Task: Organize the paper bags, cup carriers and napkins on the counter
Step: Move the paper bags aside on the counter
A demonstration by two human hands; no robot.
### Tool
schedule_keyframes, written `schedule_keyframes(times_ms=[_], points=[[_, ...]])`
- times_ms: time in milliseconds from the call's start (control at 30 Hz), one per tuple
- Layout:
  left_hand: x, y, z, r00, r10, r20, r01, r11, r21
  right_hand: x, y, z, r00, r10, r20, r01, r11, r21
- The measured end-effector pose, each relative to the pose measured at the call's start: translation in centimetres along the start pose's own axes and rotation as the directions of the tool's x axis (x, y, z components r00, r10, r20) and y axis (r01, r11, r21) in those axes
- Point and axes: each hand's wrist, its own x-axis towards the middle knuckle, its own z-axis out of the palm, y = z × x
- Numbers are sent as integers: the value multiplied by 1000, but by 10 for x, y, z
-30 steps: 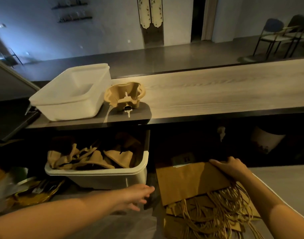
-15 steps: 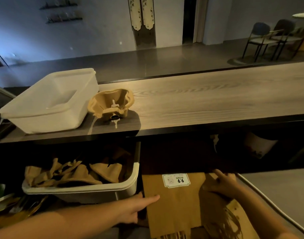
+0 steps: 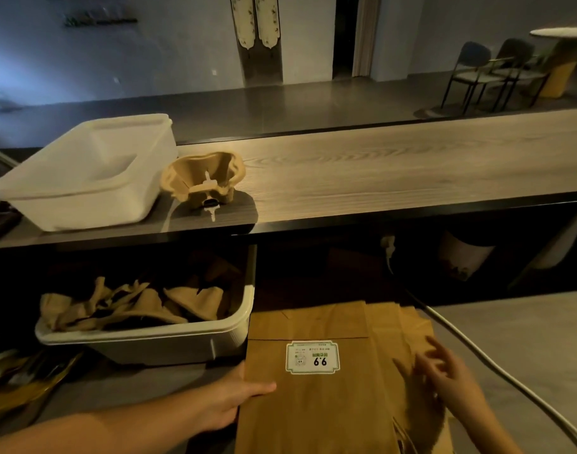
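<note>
On lower counter (image 3: 526,342): flat brown paper bags (image 3: 329,411), stickered; left fingers (image 3: 260,387) pinch edge, right fingers (image 3: 436,347) spread.

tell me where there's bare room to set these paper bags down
The wooden counter is bare from the cup carrier rightward. The grey worktop right of the cable is bare too. Crowded: the lidded tub beside the carrier, and the open tub left of the paper bags.

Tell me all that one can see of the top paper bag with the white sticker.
The top paper bag is flat brown kraft paper, lying on the lower counter over other bags fanned out to its right. A fold line crosses it; a white green-bordered sticker reads 9.9 upside down. The left hand holds its left edge, thumb on top.
</note>
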Motion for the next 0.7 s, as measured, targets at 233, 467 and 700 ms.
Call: schedule_keyframes(times_ms=[233,467,700], points=[[-2,-12,5,996,-75,44,77,996,-35,19,-4,-14,985,170,-22,-163,970,181],[0,-28,7,987,-148,69,152,986,-64,22,-2,-16,956,203,213,-250,942,225],[-1,-37,2,979,-147,138,137,987,81,13,14,-24,914,163,372,-309,874,374]])
